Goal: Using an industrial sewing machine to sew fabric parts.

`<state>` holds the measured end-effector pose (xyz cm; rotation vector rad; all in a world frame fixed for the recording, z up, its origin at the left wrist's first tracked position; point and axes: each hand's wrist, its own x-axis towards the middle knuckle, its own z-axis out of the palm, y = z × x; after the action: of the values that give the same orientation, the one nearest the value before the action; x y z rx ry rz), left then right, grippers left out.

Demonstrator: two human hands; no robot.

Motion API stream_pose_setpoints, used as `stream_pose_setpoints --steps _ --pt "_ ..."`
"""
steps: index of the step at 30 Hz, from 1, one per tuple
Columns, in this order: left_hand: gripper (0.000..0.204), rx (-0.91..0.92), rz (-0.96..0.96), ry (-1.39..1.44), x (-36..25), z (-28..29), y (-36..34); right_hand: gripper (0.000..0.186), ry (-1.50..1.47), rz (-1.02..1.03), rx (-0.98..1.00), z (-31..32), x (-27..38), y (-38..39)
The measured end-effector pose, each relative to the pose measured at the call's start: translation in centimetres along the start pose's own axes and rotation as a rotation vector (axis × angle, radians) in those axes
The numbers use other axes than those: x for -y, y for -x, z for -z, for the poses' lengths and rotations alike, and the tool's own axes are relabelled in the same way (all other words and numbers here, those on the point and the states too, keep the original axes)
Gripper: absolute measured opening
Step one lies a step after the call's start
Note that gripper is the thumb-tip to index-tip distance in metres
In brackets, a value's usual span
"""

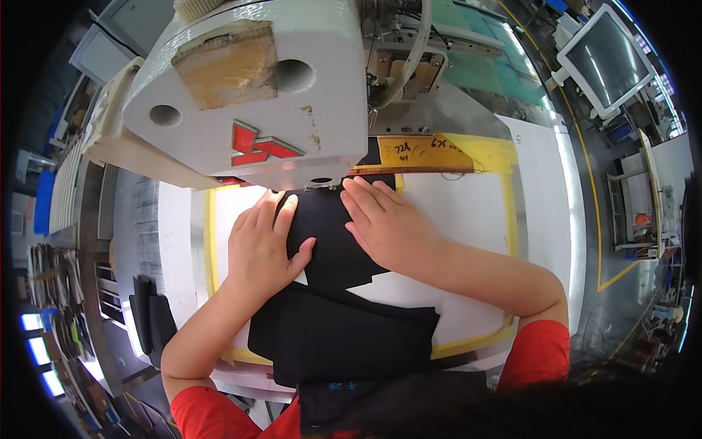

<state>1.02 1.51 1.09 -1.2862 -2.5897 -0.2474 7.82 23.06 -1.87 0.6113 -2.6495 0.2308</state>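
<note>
A white machine head hangs at eleven o'clock over black cloth lying mid-view. Palms down, the left hand points toward one o'clock and the right hand toward eleven; both hands' fingers extend flat, gripping nothing.

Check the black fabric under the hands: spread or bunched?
Spread: the black fabric lies flat, without visible bunching, under the left hand and right hand.
</note>
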Motion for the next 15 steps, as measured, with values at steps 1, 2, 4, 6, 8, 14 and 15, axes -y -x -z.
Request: stream_pose_setpoints --steps 1,2,4,6,8,14,15 --pt "0.056 -0.001 0.008 -0.001 -0.1 0.1 0.0 0.041 -0.007 0.008 -0.009 0.0 -0.1 0.0" --pt "0.056 -0.001 0.016 -0.001 -0.2 0.1 0.0 0.041 -0.008 0.011 -0.011 0.1 -0.2 0.1" --pt "0.055 -0.004 0.021 -0.003 -0.4 0.3 -0.1 0.042 -0.029 0.023 -0.009 0.2 -0.3 0.3" --pt "0.055 -0.006 0.025 -0.005 -0.5 0.4 -0.2 0.042 -0.035 0.042 -0.016 0.3 -0.6 0.5" --pt "0.053 -0.009 0.035 0.01 -0.7 0.6 -0.3 0.043 -0.041 0.061 -0.023 0.4 -0.8 0.7" --pt "0.051 -0.01 0.059 -0.011 -0.8 0.5 -0.3 0.044 -0.066 0.067 0.005 1.5 -1.6 1.9" --pt "0.051 -0.01 0.059 -0.01 -0.8 0.5 -0.3 0.044 -0.047 0.058 0.015 1.6 -1.7 2.2"
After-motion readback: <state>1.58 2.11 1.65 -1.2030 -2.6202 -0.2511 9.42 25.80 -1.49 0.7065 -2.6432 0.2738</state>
